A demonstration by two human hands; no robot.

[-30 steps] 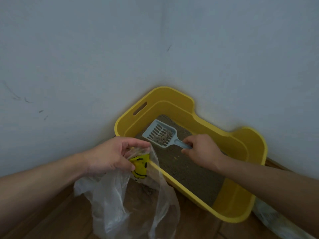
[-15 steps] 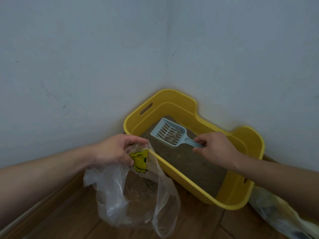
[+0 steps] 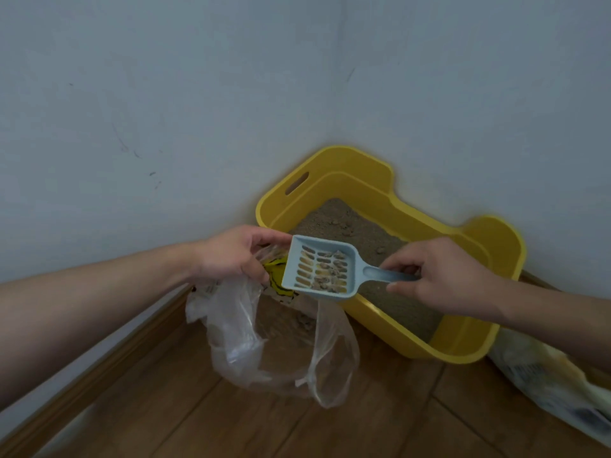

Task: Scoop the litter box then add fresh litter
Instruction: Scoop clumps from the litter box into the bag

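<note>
In a grey-walled corner on wooden plank floor, right hand grips pale-blue slotted plastic scoop, left hand pinches clear plastic bag.

My right hand is hiding the end of the scoop, and the scoop is covering part of the plastic bag. The sack is running off the edge, its print too blurry.

I see two pale grey-blue painted walls meeting in a corner, the left one carrying small dark scuff marks. A brown wooden skirting board edges the brown wood-plank floor. The light is dim and even.
</note>
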